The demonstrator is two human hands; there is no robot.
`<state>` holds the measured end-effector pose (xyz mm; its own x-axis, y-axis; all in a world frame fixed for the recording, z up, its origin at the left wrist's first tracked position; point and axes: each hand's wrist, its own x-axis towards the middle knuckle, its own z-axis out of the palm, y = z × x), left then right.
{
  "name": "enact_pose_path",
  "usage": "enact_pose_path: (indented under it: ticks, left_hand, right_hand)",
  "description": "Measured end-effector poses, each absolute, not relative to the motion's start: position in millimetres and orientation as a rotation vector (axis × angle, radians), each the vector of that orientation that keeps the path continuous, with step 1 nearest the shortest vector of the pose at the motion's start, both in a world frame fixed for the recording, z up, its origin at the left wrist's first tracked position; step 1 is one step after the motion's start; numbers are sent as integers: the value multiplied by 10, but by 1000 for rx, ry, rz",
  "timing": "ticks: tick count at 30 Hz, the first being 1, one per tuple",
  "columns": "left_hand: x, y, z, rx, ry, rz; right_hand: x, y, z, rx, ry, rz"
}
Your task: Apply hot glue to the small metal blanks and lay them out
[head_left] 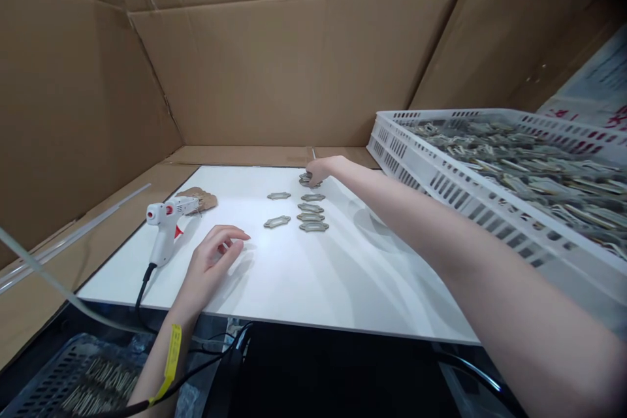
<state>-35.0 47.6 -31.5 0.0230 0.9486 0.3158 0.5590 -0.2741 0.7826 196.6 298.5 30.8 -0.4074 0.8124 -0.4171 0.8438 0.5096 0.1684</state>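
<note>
My right hand [319,170] reaches to the far part of the white board, its fingers closed on a small metal frame in a little cluster of frames [304,180]. The fingertips partly cover these pieces. Nearer to me, a column of similar elongated frames with pointed ends runs down the board, among them a frame [313,226] at the near end. Left of the column lie two separate frames, one farther [279,196] and one nearer [277,222]. My left hand [215,261] rests on the board, fingers loosely bent and apart, holding nothing.
A white glue gun [166,225] with a red trigger stands at left, its nozzle over a brown cardboard scrap [206,199]. At right, a white plastic basket [392,137] holds many metal pieces. Cardboard walls [245,78] surround the white board [294,281]. A dark crate [29,392] sits lower left.
</note>
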Motion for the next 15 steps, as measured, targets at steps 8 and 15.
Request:
enact_pose_path:
  ticks: [8,15]
  left_hand:
    - [-355,476,-322,1860,1536,1159]
    - [-329,461,-284,1846,1553,1150]
  right_hand:
    - [1941,3003,323,1379,2295,-127]
    - [1951,3093,268,1357,2317,-121]
